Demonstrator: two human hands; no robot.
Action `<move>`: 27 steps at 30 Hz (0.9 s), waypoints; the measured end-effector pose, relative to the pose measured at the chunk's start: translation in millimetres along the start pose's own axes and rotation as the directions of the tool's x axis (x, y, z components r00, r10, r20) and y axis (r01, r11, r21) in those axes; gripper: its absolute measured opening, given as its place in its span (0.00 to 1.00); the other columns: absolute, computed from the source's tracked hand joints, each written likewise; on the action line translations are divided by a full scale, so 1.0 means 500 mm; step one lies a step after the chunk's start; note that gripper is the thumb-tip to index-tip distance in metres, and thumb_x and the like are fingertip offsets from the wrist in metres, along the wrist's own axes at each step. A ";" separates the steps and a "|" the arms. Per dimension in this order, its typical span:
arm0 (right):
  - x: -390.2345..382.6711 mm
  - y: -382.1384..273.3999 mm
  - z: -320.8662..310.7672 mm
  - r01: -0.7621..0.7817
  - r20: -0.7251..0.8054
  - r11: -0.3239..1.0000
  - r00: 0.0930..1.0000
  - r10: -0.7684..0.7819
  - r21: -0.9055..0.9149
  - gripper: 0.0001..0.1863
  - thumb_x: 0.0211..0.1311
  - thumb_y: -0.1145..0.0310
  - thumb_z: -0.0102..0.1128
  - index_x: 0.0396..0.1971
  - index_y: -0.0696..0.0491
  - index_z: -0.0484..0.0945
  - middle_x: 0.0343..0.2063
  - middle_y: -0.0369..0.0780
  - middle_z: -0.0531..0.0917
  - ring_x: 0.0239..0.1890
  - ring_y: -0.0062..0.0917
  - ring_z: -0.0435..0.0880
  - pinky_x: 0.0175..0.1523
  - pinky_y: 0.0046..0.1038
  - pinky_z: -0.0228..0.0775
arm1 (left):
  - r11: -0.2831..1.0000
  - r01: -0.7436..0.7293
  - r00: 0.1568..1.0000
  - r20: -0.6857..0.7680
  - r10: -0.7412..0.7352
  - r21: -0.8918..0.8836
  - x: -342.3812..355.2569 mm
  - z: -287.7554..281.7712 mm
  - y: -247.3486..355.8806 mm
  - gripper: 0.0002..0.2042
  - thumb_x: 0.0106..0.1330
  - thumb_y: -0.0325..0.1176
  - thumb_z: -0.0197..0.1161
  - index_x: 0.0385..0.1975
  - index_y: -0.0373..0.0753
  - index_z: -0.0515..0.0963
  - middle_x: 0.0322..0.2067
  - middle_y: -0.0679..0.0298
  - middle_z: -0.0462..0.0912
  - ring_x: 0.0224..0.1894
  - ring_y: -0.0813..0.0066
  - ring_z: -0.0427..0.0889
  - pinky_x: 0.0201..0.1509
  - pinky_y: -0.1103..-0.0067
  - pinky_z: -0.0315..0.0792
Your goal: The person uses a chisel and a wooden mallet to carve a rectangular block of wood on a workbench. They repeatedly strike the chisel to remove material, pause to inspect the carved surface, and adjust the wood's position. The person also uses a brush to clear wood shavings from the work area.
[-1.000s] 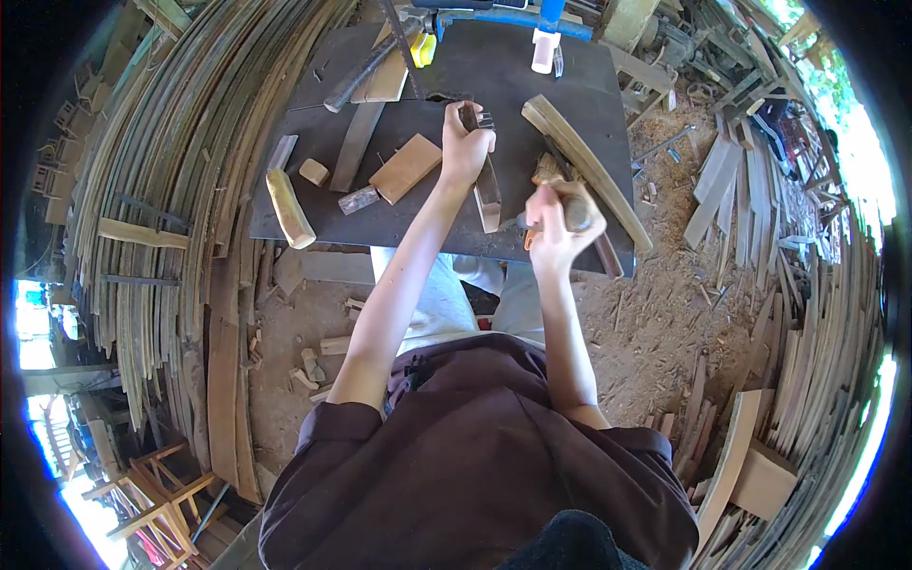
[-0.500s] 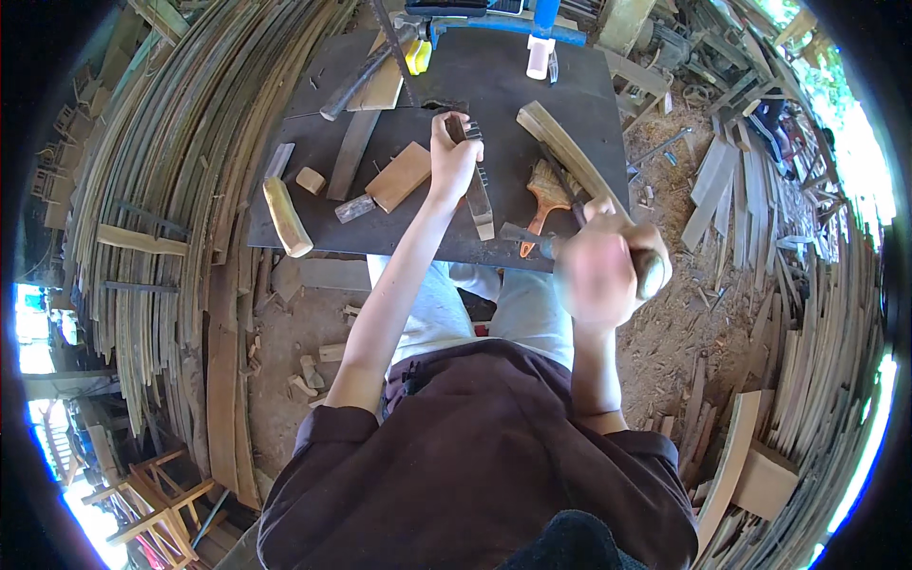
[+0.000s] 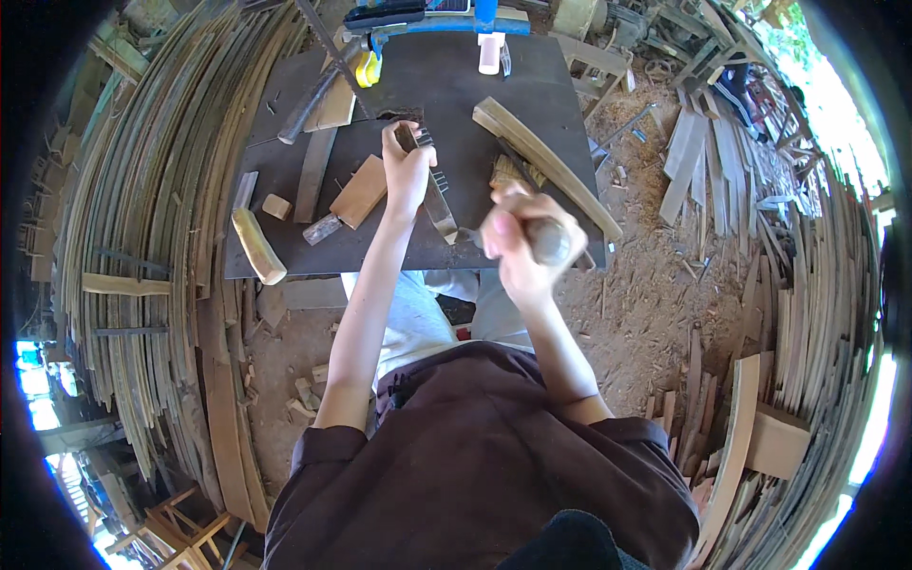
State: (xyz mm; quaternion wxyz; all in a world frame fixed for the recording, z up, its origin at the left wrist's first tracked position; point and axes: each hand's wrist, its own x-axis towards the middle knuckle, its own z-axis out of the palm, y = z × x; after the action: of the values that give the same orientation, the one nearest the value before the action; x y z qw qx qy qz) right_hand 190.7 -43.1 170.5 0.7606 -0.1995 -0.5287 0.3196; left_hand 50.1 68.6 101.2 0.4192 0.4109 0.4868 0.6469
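Note:
My left hand (image 3: 408, 161) is closed around a long dark wooden piece (image 3: 439, 211) with several metal pins or teeth along its right side, lying on the dark worktop (image 3: 427, 76). In my right hand (image 3: 521, 242) is a thick round wooden handle (image 3: 551, 240), slightly blurred; the tool's metal end (image 3: 465, 237) points left, near the lower end of that piece. Partly hidden behind this hand lies a brush (image 3: 503, 169), beside a dark rod and a long wooden batten (image 3: 546, 166). A tan block (image 3: 359, 190) and a small grey block (image 3: 323, 229) lie left of my left hand.
A curved pale wood piece (image 3: 256, 247), a small cube (image 3: 277, 206), a dark-handled tool (image 3: 313, 100), a yellow object (image 3: 369, 68), a white container (image 3: 490, 55) and a blue clamp (image 3: 446, 27) are on the worktop. Stacked slats (image 3: 152, 237) flank it; offcuts (image 3: 689, 161) lie right.
My right hand swung down-right toward my body, then back up and left toward the held piece, covering part of the brush again. The view has shifted, and my left hand keeps its grip.

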 end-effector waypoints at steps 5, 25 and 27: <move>-0.020 0.010 -0.012 -0.190 -0.067 0.982 0.980 0.190 0.002 0.08 0.49 0.81 0.61 0.16 0.59 0.72 0.15 0.36 0.75 0.16 0.17 0.68 0.29 0.23 0.62 | 0.996 0.054 0.998 0.045 -0.051 -0.072 0.001 -0.009 0.003 0.22 0.39 0.17 0.53 0.41 0.34 0.67 0.36 0.61 0.69 0.35 0.77 0.70 0.35 0.83 0.68; -0.023 0.032 0.008 -0.073 -0.016 0.986 0.997 0.071 -0.147 0.07 0.44 0.84 0.62 0.16 0.60 0.71 0.14 0.36 0.74 0.18 0.19 0.70 0.28 0.20 0.63 | 1.000 -0.015 1.000 -0.005 0.015 0.013 0.004 -0.009 0.004 0.22 0.39 0.17 0.53 0.41 0.34 0.66 0.33 0.63 0.69 0.33 0.79 0.70 0.34 0.83 0.67; -0.017 0.031 -0.009 0.007 -0.073 0.995 0.997 -0.014 -0.097 0.06 0.46 0.83 0.61 0.18 0.60 0.73 0.12 0.34 0.72 0.15 0.17 0.68 0.30 0.24 0.64 | 0.997 0.005 1.000 0.029 -0.003 -0.073 0.000 -0.011 0.001 0.22 0.40 0.16 0.52 0.40 0.35 0.67 0.31 0.65 0.68 0.30 0.80 0.70 0.30 0.83 0.68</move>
State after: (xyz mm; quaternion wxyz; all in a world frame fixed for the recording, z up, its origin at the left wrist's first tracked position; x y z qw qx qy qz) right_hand 188.5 -37.7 153.1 0.7706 -0.2450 -0.5162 0.2822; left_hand 45.0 67.1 100.8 0.4422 0.4036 0.4578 0.6573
